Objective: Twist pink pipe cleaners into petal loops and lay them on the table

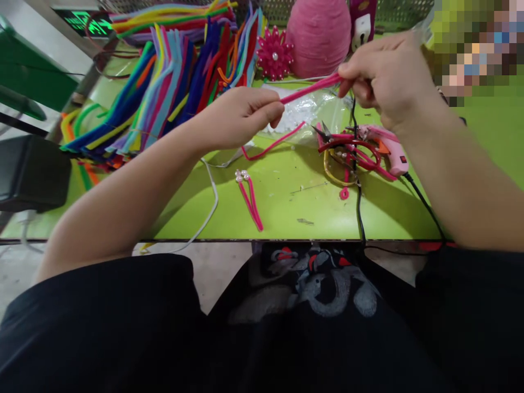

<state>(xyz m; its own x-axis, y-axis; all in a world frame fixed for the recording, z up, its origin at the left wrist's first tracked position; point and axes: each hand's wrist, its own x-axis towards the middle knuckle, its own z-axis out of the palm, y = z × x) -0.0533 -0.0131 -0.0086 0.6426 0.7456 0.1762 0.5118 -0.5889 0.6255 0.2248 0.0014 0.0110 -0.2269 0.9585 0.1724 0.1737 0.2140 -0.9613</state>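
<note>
A length of pink pipe cleaner (311,88) is stretched between my two hands above the table. Its left end is pinched in the closed fingers of my left hand (241,114). My right hand (387,73), higher and to the right, grips the other end between thumb and fingers. Below, a folded pink pipe cleaner with pearl beads (251,199) lies on the green tabletop. Another bent pink pipe cleaner (272,150) rests under my left hand. Behind the stretched piece is a clear plastic bag with white bits (295,114).
Bundles of coloured pipe cleaners (159,82) fill the back left. A pink flower (275,54) stands beside a pink dome (319,38). Red-and-yellow-handled pliers (347,155) lie near a pink glue gun (393,153) with a black cord (360,213). A white cable (213,191) crosses the table.
</note>
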